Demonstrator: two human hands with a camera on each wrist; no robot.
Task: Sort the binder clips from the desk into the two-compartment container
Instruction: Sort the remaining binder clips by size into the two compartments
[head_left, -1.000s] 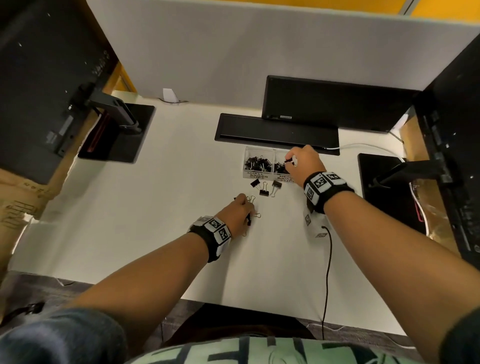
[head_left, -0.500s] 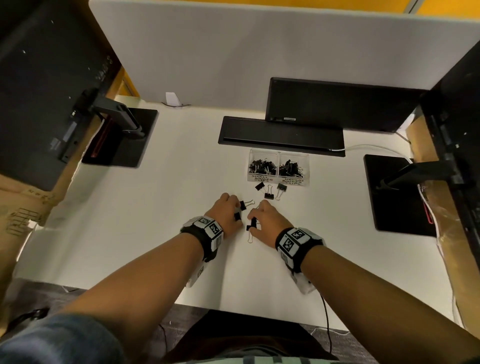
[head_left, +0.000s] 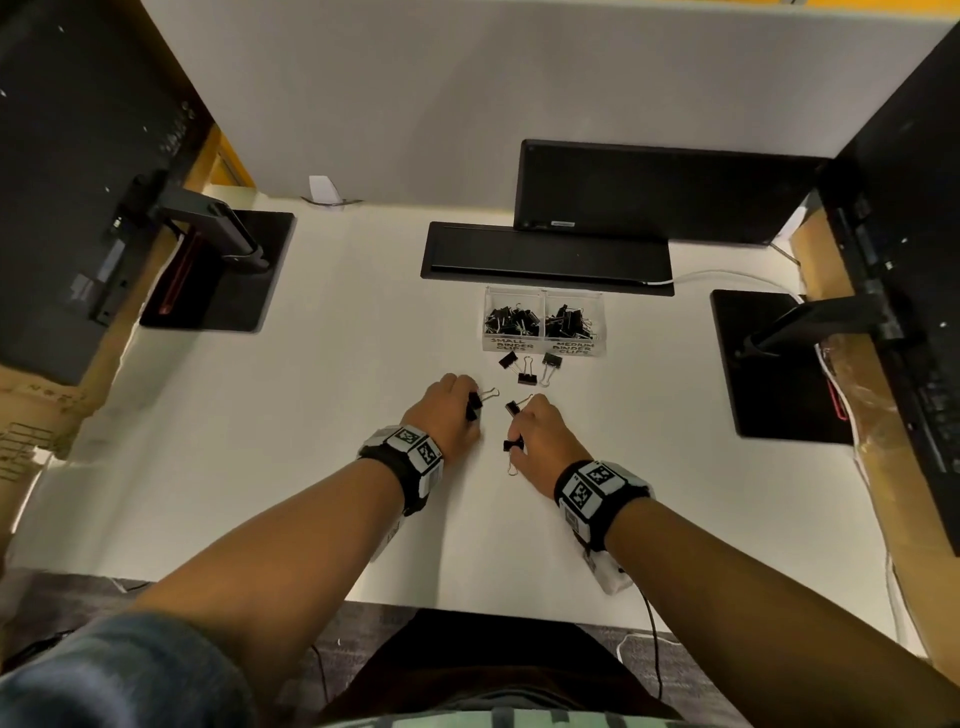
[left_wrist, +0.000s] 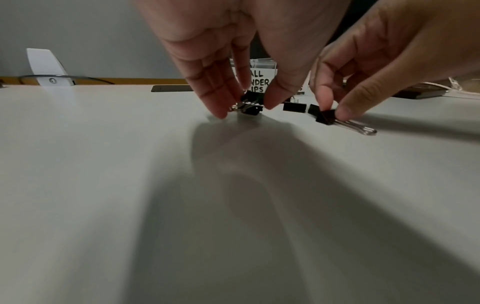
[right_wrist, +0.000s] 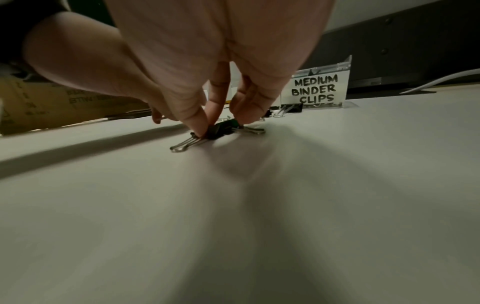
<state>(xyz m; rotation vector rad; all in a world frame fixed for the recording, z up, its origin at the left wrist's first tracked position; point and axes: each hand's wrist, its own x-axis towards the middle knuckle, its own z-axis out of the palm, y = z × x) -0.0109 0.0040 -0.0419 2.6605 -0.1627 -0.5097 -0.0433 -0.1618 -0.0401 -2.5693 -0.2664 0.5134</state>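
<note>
Both hands pinch binder clips on the white desk (head_left: 322, 415), short of the two-compartment container (head_left: 544, 349). The left hand (head_left: 447, 415) grips a clip (left_wrist: 250, 105) at its black body; the right hand (head_left: 540, 431) grips another clip (right_wrist: 221, 129) likewise. Such clips are probably light, stiff and smooth, best held across the body, since the wire handles pivot. Only the head view shows three loose clips (head_left: 525, 378) beside the container; the wrist views show fingertip contact.

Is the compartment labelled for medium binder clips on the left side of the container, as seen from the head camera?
No, the medium compartment is the right half of the container; small sits left.
</note>
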